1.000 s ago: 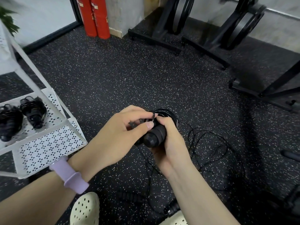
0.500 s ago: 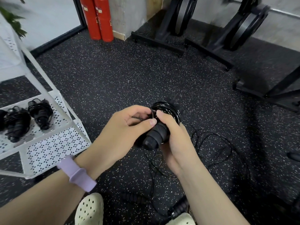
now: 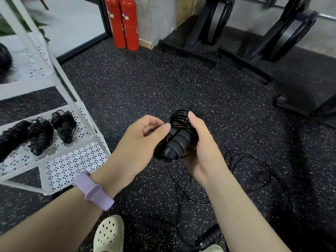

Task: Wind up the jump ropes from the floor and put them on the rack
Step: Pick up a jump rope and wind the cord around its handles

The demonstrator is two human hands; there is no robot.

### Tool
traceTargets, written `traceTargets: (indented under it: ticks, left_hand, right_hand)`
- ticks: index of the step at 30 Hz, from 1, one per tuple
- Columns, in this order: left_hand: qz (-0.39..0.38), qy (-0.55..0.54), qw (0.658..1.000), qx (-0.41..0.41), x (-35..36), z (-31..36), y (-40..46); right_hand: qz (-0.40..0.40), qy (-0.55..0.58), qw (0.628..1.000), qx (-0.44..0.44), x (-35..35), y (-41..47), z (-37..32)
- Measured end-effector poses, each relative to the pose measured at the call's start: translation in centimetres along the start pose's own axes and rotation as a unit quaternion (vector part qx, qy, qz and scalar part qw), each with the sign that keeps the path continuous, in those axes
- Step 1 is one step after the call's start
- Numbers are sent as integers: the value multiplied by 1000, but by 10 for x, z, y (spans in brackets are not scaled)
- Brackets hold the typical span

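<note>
My right hand (image 3: 203,148) grips a black jump rope bundle (image 3: 179,137), its handles wrapped in thin black cord, thumb pressed on the coils. My left hand (image 3: 140,140) pinches the cord beside the bundle with thumb and forefinger. A loose jump rope (image 3: 243,171) lies tangled on the speckled floor below my hands, its handles (image 3: 209,237) near my feet. Three wound jump ropes (image 3: 61,125) lie on the lower shelf of the white rack (image 3: 76,160) at the left.
Two red fire extinguishers (image 3: 121,22) stand against the far wall. Black weight-plate stands (image 3: 209,31) line the back and right. My pale perforated shoe (image 3: 109,235) is at the bottom. A dark object (image 3: 4,59) sits on the rack's upper shelf.
Both hands and the bundle have shifted slightly up and right in view as my head turned left. More of the rack shows. The left thumb has slid along the cord.
</note>
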State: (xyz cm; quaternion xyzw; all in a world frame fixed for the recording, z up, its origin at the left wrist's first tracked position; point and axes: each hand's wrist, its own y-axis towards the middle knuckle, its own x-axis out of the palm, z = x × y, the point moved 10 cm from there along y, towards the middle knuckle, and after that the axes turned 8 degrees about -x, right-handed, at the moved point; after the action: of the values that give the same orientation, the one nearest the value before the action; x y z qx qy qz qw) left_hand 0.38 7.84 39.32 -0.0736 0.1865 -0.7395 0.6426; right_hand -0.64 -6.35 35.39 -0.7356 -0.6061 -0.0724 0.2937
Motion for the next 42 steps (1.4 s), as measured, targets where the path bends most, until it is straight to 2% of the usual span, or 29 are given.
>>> traceTargets:
  ticks: [7, 18, 22, 28, 35, 39, 42]
  left_hand:
    - [5, -16, 1000, -6, -19, -4, -2]
    - [-49, -202, 974, -93, -58, -22, -4]
    - [-45, -171, 978, -113, -90, -34, -10]
    - [55, -150, 974, -163, -164, -77, -12]
    - [125, -141, 971, -148, -224, -101, -14]
    - [102, -48, 985, -128, -236, -99, -18]
    - [48, -6, 991, -124, -242, -109, -18]
  right_hand:
    - [-38, -7, 999, -23, 17, 6, 1]
    - [-42, -78, 994, -61, 69, 16, 18]
    - [-78, -160, 981, -71, 103, 18, 43]
    - [-116, -246, 955, -113, 152, 16, 86]
    - [-159, -241, 952, -98, 188, 16, 125]
    - [-171, -264, 945, -88, 197, 15, 141]
    - [-173, -283, 940, -88, 198, 14, 149]
